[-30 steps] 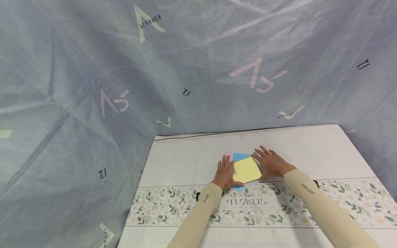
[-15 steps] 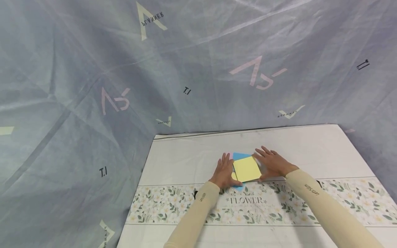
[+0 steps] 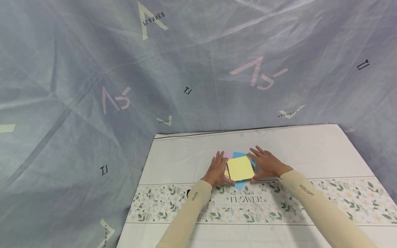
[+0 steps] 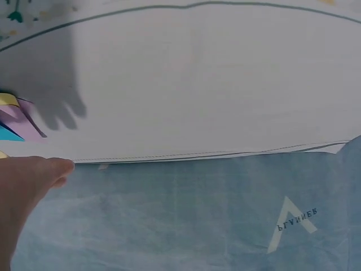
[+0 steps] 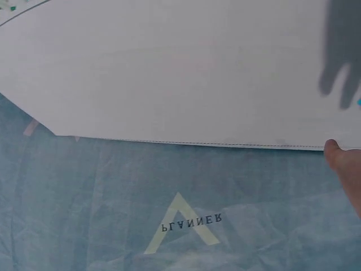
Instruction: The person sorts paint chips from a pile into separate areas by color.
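A yellow paper square [image 3: 240,168] is between both hands over loose coloured paper. My left hand [image 3: 215,170] holds its left side, index finger near the far corner and thumb near the close one. On the opposite side my right hand [image 3: 268,164] grips it likewise, other fingers spread. Blue paper [image 3: 240,186] and pink paper [image 3: 228,154] stick out from beneath. In the left wrist view, part of my left hand [image 4: 28,180] shows near a pink sheet [image 4: 22,121]. Only a thumb-side part of the right hand [image 5: 344,166] appears in the right wrist view.
A white cloth [image 3: 192,151] with a floral band [image 3: 164,206] lettered FLOWER covers the table. Grey-blue printed sheeting [image 3: 201,69] hangs behind it and at both sides.
Both hands have shifted left, carrying the yellow paper square with them. More of the pink and blue paper now shows around it.
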The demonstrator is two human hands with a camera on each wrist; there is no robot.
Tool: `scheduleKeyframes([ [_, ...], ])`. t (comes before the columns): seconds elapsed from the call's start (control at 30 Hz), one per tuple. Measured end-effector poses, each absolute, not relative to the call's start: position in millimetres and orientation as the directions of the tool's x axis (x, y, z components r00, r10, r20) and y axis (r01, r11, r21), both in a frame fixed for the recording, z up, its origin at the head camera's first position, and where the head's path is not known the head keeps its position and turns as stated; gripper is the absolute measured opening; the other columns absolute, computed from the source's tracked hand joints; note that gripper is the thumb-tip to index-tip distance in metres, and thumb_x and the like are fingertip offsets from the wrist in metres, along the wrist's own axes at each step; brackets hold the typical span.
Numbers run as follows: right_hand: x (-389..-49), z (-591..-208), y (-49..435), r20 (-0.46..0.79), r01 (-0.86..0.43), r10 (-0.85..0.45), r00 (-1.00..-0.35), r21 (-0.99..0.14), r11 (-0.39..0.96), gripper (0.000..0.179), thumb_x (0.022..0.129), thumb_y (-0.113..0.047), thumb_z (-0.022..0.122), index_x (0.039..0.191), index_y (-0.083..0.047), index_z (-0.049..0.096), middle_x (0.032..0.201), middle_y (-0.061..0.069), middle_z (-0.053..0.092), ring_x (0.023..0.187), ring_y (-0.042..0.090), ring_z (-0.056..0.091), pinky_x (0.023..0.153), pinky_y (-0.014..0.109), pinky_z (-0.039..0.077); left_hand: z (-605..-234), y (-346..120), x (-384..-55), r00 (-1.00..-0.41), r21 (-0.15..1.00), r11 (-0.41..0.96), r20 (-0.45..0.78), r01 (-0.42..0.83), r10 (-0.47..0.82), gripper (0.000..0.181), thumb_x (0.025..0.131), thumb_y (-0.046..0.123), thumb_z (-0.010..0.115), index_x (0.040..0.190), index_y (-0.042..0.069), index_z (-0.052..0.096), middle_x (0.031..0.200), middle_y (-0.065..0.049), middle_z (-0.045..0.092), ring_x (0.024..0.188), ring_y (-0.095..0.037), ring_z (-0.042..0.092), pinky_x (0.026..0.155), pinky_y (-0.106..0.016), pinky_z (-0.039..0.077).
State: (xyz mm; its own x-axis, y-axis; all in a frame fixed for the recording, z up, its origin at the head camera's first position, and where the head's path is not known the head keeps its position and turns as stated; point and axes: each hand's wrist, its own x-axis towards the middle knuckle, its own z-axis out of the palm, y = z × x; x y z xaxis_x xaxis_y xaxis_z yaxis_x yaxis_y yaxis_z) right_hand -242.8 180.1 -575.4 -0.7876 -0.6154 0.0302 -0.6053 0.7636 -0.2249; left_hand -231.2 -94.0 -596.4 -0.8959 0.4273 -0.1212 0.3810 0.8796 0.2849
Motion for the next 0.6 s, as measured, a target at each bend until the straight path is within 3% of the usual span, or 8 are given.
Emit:
scheduleKeyframes([
  [0.37, -240.2, -569.9, 156.2, 0.039, -0.599, -0.613, -0.789, -0.266, 0.755, 0.106, 0.066, -0.060, 0.085, 0.147, -0.002, 0.046, 0.154, 0.027, 0.036, 0.144, 0.052, 0.027, 0.107, 0.068, 0.034, -589.7, -120.7, -229.4, -0.891, 0.315, 0.865, -0.108, 0.390, 0.441, 0.112, 0.065, 0.059, 0.087, 0.152, 0.010, 0.036, 0.167, -0.015, 0.011, 0.155, -0.031, 0.000, 0.125, -0.048, 0.012],
  [0.6, -241.6, -571.7, 140.3, 0.069, -0.630, -0.633, -0.771, -0.229, 0.742, 0.104, 0.069, -0.061, 0.083, 0.147, -0.003, 0.046, 0.154, 0.027, 0.037, 0.143, 0.051, 0.030, 0.106, 0.067, 0.037, -585.2, -138.0, -227.6, -0.894, 0.339, 0.865, -0.126, 0.369, 0.431, 0.113, 0.065, 0.057, 0.088, 0.153, 0.010, 0.035, 0.167, -0.015, 0.008, 0.155, -0.030, -0.002, 0.125, -0.046, 0.009],
])
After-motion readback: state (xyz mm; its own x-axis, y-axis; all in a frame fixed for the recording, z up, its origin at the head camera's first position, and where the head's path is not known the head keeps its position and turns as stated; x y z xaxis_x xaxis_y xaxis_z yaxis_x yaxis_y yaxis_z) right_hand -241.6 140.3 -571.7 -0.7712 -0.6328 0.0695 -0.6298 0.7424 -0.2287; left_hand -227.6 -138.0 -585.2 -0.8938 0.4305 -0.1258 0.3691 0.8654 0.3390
